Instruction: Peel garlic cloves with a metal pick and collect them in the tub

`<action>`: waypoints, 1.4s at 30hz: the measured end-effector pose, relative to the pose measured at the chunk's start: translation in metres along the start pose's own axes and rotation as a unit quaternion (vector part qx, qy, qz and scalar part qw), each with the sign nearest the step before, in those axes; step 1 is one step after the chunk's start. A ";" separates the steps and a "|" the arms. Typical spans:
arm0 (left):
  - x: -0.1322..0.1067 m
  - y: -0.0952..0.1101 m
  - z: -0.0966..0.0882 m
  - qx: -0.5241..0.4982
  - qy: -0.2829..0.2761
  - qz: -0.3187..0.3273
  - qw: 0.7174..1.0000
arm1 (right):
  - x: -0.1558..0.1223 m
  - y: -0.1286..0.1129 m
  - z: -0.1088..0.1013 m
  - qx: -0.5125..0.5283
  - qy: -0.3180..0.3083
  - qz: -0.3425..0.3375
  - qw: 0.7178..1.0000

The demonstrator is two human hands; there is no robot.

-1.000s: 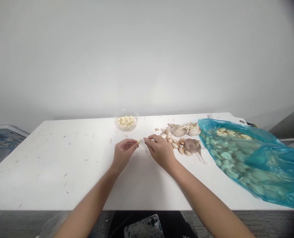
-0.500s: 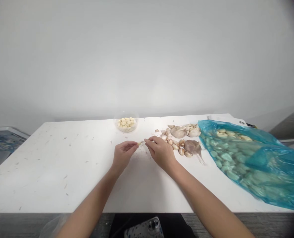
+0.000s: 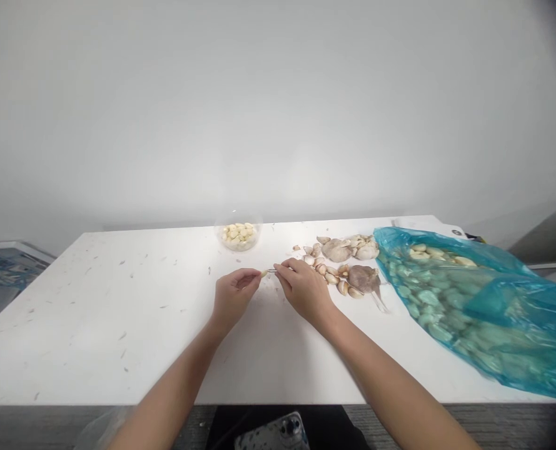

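My left hand (image 3: 233, 294) pinches a small pale garlic clove (image 3: 263, 273) above the white table (image 3: 95, 312). My right hand (image 3: 303, 287) is closed round a thin metal tool (image 3: 272, 270) whose tip meets the clove. Just right of that hand lies a pile of unpeeled garlic cloves and bulbs (image 3: 346, 262). A small clear bowl of peeled cloves (image 3: 239, 234) stands near the table's far edge, beyond both hands.
A blue plastic bag (image 3: 470, 300) full of garlic sprawls over the table's right side. Bits of garlic skin dot the tabletop. A phone (image 3: 273, 434) lies below the near edge. Something blue sits off the table at far left (image 3: 6, 262).
Both hands hold nearly the same pose, clove and tool still together; the view has shifted slightly.
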State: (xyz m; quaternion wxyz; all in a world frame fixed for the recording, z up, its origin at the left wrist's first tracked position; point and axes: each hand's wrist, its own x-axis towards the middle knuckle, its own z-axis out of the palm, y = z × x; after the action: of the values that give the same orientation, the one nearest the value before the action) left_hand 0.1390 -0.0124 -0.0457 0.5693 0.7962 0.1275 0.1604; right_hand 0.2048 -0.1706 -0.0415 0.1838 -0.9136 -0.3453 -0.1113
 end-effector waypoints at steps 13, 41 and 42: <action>0.001 0.000 -0.003 0.033 -0.015 0.003 0.999 | -0.001 0.006 0.008 0.005 0.010 -0.024 1.000; 0.002 0.004 -0.004 0.020 -0.037 -0.019 0.999 | 0.002 0.004 0.000 -0.033 -0.084 -0.055 0.994; 0.002 0.005 -0.004 0.026 -0.037 -0.019 0.999 | 0.002 0.004 -0.001 -0.033 -0.088 -0.054 0.994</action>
State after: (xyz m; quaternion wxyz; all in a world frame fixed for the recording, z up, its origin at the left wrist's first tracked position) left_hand 0.1394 -0.0097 -0.0397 0.5556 0.8135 0.1254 0.1171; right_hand 0.2085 -0.1728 -0.0413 0.1166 -0.9052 -0.4055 -0.0517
